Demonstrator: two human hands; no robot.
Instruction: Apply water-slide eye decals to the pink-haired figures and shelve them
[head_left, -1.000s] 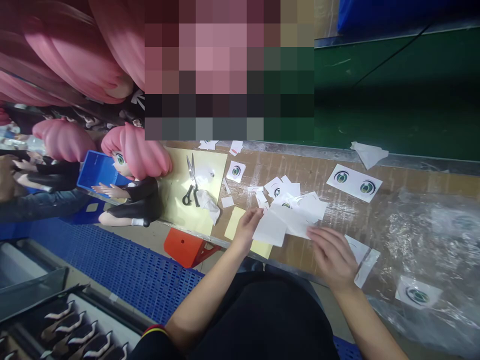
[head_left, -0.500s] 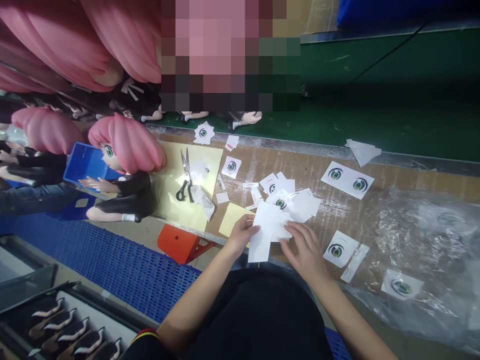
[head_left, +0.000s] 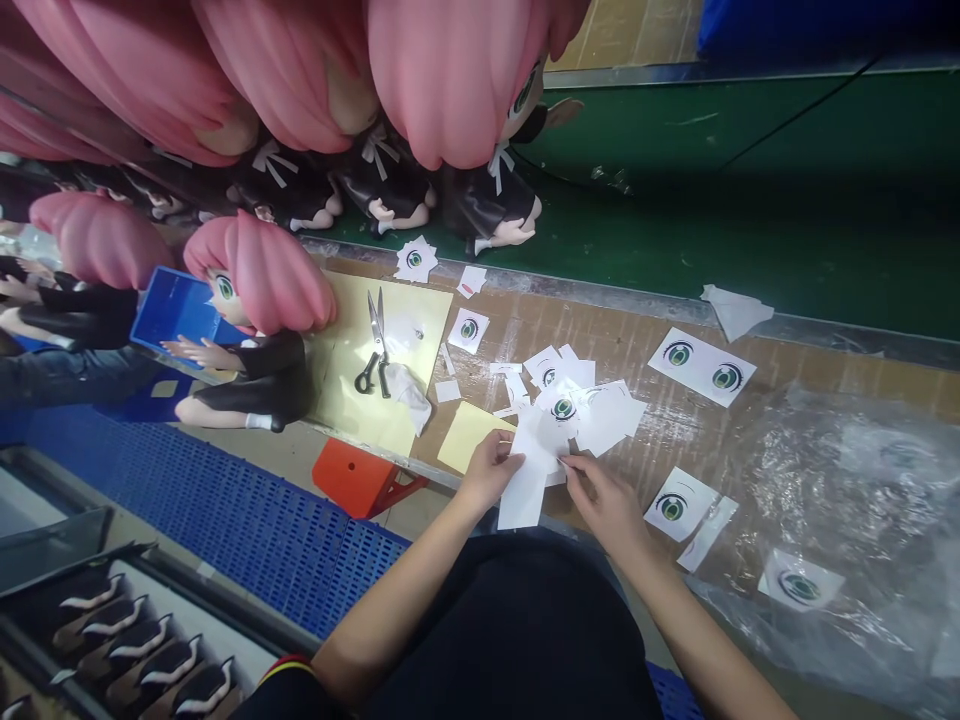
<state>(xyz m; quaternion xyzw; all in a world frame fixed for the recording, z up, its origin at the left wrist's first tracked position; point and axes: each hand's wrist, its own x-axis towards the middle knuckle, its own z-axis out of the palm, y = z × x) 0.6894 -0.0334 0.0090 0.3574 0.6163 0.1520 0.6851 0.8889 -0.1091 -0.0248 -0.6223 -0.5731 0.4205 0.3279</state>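
My left hand (head_left: 489, 472) grips a blank white piece of paper (head_left: 523, 497) between thumb and fingers, near the table's front edge. At the paper's right side, my right hand (head_left: 604, 500) has its thumb and forefinger pinched together on the edge. Just beyond lies an overlapping pile of white paper cutouts (head_left: 611, 418), some printed with green eyes; one eye print (head_left: 562, 408) shows right above the held paper. A yellow sheet (head_left: 466, 440) rests beside my left hand. To the right of my right hand is an eye cutout (head_left: 671, 507) with a narrow strip (head_left: 709, 535).
Scissors (head_left: 377, 345) and a crumpled white cloth (head_left: 409, 398) lie on a larger yellow sheet (head_left: 337, 420). A pink-haired figure (head_left: 270, 275) sits at left; more figures stand behind on the green belt (head_left: 675, 200). Clear plastic (head_left: 847, 480) covers the right. An orange stool (head_left: 352, 478) stands below.
My right fingers have drawn together into a pinch at the paper's edge, where they were spread over it before. The held paper stays nearly in place. The view has shifted slightly.
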